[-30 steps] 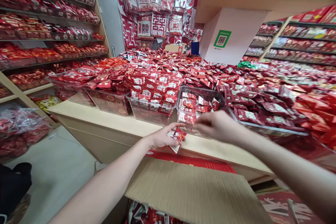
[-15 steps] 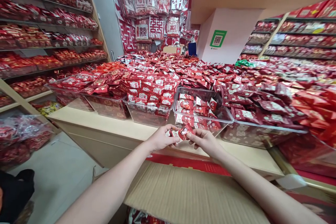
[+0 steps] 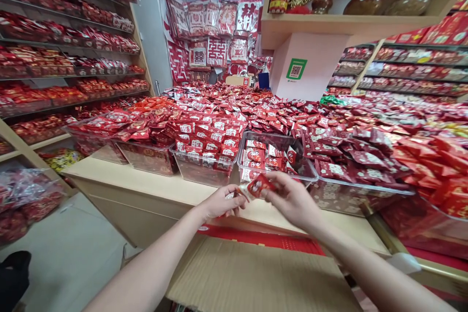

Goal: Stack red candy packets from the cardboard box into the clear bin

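My right hand pinches a small red wrapped candy packet with a printed figure on it. My left hand is closed just to the left, with a bit of white and red wrapper showing between its fingers. The packet's pale end reaches the left fingertips. Both hands are in front of a clear plastic bin partly filled with rows of similar red and white packets. The fingers hide part of what the left hand holds.
Full bins of red packets and maroon packets flank this bin on the counter. An open cardboard box stands below my arms. Stocked shelves line the left wall; a shelf overhangs at upper right.
My right hand has lifted slightly and turned the candy packet up, tilting it toward the bin. The left hand has shifted a little left and down. The view has tipped upward.
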Demonstrator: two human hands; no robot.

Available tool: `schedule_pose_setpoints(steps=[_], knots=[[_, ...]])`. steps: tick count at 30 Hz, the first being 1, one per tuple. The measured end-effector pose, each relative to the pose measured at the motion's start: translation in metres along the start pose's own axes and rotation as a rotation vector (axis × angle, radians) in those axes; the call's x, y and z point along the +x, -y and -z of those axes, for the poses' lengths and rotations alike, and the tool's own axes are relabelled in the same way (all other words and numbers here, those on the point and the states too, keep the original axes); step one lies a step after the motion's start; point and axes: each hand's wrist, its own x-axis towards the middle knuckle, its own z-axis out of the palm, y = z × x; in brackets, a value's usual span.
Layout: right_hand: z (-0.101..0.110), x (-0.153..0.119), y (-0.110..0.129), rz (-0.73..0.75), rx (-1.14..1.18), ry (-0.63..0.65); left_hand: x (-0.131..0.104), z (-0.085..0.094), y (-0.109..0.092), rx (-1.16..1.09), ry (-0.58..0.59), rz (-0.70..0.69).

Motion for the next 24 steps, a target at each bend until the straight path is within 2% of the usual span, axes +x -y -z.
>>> schedule_pose_setpoints(steps=[4,6,7,10,12,17,19,24], knots=[[0.041,0.052,0.000,-0.101,0.029,-0.314,0.009,0.006,0.012,0.066,-0.099,0.056],[0.055,0.083,-0.011,-0.211,0.034,-0.422,0.012,0.008,0.017,0.067,-0.109,0.056],[0.058,0.098,-0.019,-0.265,0.017,-0.437,0.012,0.008,0.018,0.059,-0.109,0.054],[0.056,0.132,-0.040,-0.403,-0.032,-0.402,0.012,0.009,0.021,0.033,-0.115,0.054],[0.050,0.145,-0.051,-0.473,-0.040,-0.384,0.011,0.010,0.021,0.027,-0.118,0.049],[0.042,0.152,-0.064,-0.618,-0.183,-0.284,0.010,0.011,0.021,0.030,-0.105,0.054],[0.044,0.150,-0.066,-0.626,-0.355,-0.238,0.009,0.010,0.019,0.035,-0.102,0.060],[0.047,0.144,-0.066,-0.491,-0.990,-0.131,0.008,0.006,0.015,0.056,-0.113,0.068]])
